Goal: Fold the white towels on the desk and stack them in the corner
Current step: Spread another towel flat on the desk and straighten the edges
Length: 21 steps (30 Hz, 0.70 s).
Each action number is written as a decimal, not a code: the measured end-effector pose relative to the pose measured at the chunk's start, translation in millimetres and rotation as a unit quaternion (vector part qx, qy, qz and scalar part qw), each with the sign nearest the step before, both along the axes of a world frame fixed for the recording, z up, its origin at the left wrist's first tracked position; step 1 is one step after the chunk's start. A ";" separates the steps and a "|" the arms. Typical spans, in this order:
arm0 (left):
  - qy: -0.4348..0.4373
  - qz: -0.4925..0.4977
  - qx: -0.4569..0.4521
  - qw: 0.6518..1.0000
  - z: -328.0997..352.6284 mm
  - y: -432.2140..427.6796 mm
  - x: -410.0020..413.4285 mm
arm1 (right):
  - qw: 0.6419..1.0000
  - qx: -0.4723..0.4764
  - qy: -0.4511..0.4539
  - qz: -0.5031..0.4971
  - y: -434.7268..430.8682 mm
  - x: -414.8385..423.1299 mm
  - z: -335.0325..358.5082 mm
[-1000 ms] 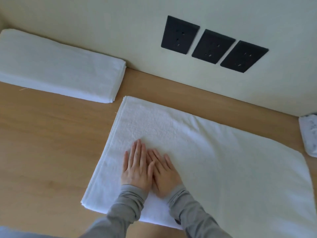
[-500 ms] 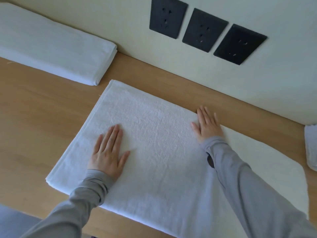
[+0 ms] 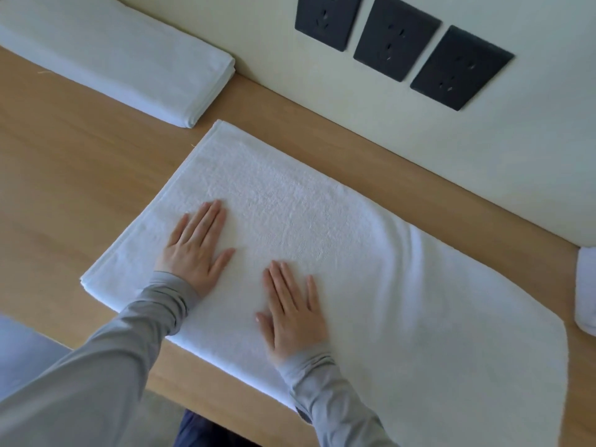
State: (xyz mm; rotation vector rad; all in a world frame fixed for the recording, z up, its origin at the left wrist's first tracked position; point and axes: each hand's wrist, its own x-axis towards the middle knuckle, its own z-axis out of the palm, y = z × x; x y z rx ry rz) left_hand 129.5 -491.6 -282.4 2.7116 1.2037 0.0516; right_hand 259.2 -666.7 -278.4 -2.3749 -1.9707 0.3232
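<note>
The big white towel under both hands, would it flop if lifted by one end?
Probably floppy: the big white towel shows soft ripples near its far edge. Its stacked layers at the left end would likely sag apart. Pushed, its looped pile may bunch on the wooden desk.

A cream wall [image 3: 483,156] fills the view from 12 to 3 o'clock. It is plain and matte, and its lower edge slants from 11 o'clock down toward 3. Three black socket plates are on it at 1 o'clock, in a row, close together but apart, all tilted alike. The left plate [image 3: 324,19] and the middle plate [image 3: 396,37] are cut by the top edge. The right plate [image 3: 461,69] shows whole and lies lowest of the three. Each has small pin holes. At 8 o'clock there is pale blue-grey floor [image 3: 25,353], and at 7 o'clock a duller grey patch [image 3: 154,414]. Near 6 o'clock, on the bottom edge, is a dark blue shape [image 3: 200,430], with too little showing to tell what it is.
</note>
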 end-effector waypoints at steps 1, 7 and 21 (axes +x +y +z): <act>0.004 0.000 -0.002 1.000 -0.4 -0.3 -0.3 | 1.000 -0.007 -0.011 -0.013 -11.4 15.1 -0.9; 0.008 0.004 -0.008 1.000 -2.8 0.8 -1.0 | 0.975 -0.022 -0.060 -0.215 -71.8 95.5 3.3; 0.005 -0.016 -0.030 0.999 0.1 2.8 -3.3 | 0.999 -0.017 -0.025 -0.034 -21.8 36.1 2.2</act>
